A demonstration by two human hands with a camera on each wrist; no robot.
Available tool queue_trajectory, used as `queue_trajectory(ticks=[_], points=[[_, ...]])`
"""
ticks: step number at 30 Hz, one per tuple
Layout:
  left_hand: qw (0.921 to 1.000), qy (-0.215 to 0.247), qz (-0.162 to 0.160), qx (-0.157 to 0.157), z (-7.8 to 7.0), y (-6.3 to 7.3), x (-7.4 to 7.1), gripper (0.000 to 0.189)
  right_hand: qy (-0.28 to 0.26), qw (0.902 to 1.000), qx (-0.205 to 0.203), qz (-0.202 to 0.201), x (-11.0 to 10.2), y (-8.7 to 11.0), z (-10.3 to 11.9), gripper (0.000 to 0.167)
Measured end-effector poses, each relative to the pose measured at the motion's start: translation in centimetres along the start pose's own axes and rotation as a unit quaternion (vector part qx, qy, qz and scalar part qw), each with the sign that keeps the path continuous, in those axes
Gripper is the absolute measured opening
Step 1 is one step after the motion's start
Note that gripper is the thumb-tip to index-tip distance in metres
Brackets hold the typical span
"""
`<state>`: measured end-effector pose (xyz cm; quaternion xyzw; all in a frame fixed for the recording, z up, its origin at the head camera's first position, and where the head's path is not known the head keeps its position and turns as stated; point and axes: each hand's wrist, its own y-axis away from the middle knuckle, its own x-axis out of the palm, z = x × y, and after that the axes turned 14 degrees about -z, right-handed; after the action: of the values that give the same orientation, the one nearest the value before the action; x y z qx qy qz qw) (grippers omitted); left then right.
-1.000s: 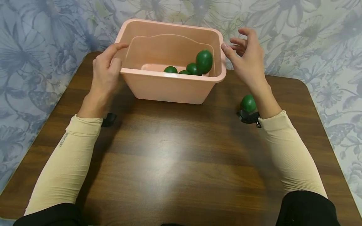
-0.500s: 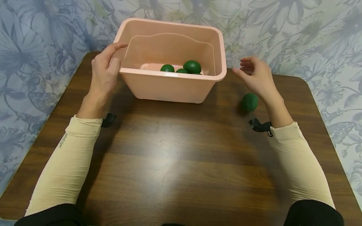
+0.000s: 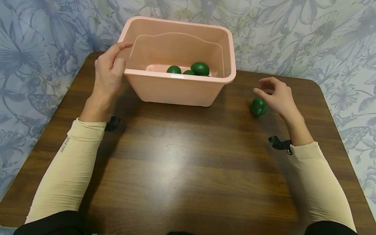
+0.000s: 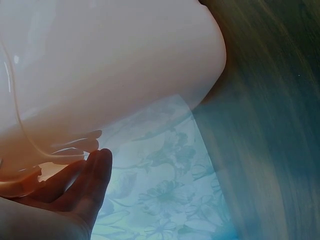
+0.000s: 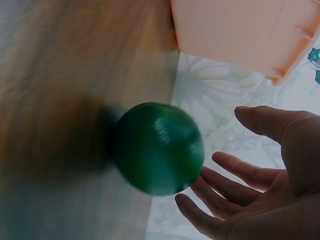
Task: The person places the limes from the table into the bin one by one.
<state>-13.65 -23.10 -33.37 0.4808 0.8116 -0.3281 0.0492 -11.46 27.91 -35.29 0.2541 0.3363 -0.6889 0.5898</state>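
Note:
My left hand [image 3: 107, 73] grips the left end of a pink plastic bin [image 3: 176, 89] by its rim; in the left wrist view its fingers [image 4: 100, 172] lie under the rim from outside. Several smooth dark green oval fruits [image 3: 200, 69], avocado-like, lie inside, partly hidden by the front wall. One more green fruit [image 3: 258, 107] rests on the table to the right of the bin. Just above and to the right of it hovers my right hand [image 3: 279, 98], thumb and fingers spread apart and holding nothing. The right wrist view shows that fruit [image 5: 159, 150] beside my fingertips.
The brown wooden table [image 3: 170, 153] stands against a flower-patterned wall [image 3: 293, 39]. The bin sits near the table's back edge. Dark wrist mounts [image 3: 279, 143] stick out from the pale sleeves.
My right hand has let go of a green fruit over the bin, and that fruit has dropped among the others. The hand has then moved right and toward me, to the loose fruit.

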Motion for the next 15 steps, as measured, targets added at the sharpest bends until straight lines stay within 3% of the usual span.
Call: queue_trajectory(ticks=[9,15], points=[[0.9999,0.007,0.0,0.008,0.1,0.1,-0.1,0.052,0.018,0.9988,0.006,0.046,0.0,1.7,-1.8,0.073],[0.9999,0.005,-0.001,0.009,0.1,0.1,-0.1,0.051,0.002,0.998,0.018,0.061,0.3,2.3,-2.7,0.069]])
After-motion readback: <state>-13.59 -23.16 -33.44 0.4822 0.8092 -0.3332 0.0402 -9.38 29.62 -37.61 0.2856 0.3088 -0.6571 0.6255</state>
